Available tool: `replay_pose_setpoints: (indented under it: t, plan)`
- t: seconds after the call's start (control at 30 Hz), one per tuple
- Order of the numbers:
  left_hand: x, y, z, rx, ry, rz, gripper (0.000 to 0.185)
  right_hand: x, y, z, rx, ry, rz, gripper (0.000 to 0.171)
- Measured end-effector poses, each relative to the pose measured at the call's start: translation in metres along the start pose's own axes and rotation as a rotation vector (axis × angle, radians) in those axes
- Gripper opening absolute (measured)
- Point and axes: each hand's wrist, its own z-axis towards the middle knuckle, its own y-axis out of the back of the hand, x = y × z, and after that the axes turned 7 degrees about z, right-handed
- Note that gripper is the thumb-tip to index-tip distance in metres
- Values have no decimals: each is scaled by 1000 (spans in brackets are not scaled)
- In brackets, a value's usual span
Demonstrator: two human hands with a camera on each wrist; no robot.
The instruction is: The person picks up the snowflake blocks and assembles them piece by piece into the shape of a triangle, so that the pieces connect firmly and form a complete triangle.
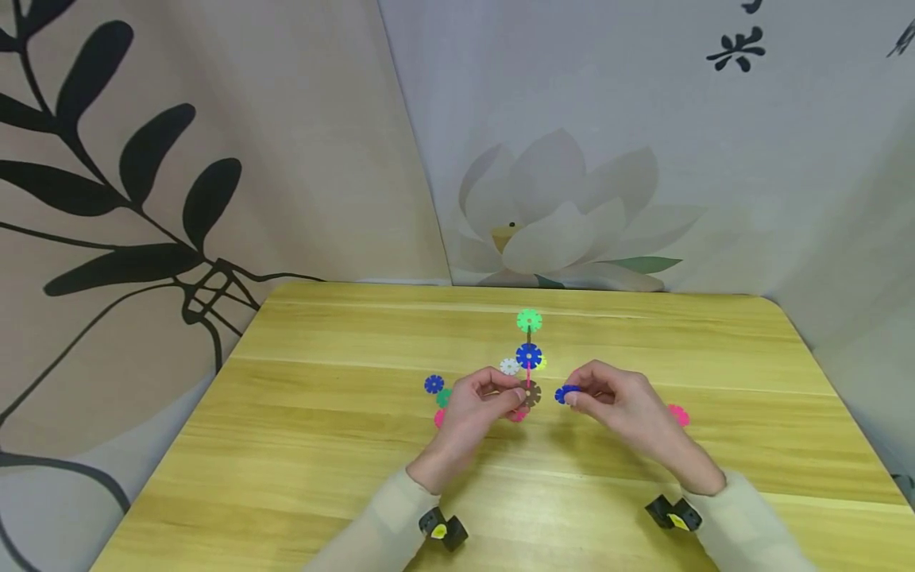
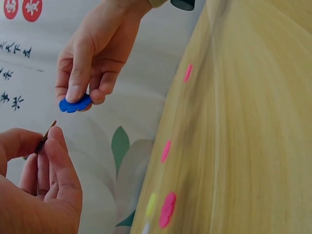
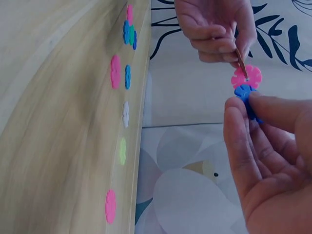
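In the head view my left hand (image 1: 480,401) pinches a brown notched flower-shaped disc (image 1: 531,394) between thumb and fingers. Above that disc runs a chain: a pink disc seen edge-on (image 1: 529,372), a blue disc (image 1: 529,357), a brown disc edge-on (image 1: 529,335) and a light green disc (image 1: 529,320) at the far end. My right hand (image 1: 620,401) pinches a separate blue disc (image 1: 565,394), a short gap to the right of the brown one. The right wrist view shows this blue disc (image 3: 245,92) between thumb and forefinger.
Loose discs lie on the wooden table (image 1: 300,445): blue (image 1: 434,384), green (image 1: 444,398) and pink (image 1: 439,418) left of my left hand, white (image 1: 508,366) and yellow (image 1: 542,363) behind, a pink disc (image 1: 679,415) beside my right wrist. Printed cloth backdrops (image 1: 343,159) stand behind the table.
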Motion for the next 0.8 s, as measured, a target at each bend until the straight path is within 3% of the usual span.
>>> replay_pose_setpoints:
  t: [0.8]
  plan:
    - [3,-3,-2,-7,-1,-61,16,0,-19,9,-32,166,-92,11]
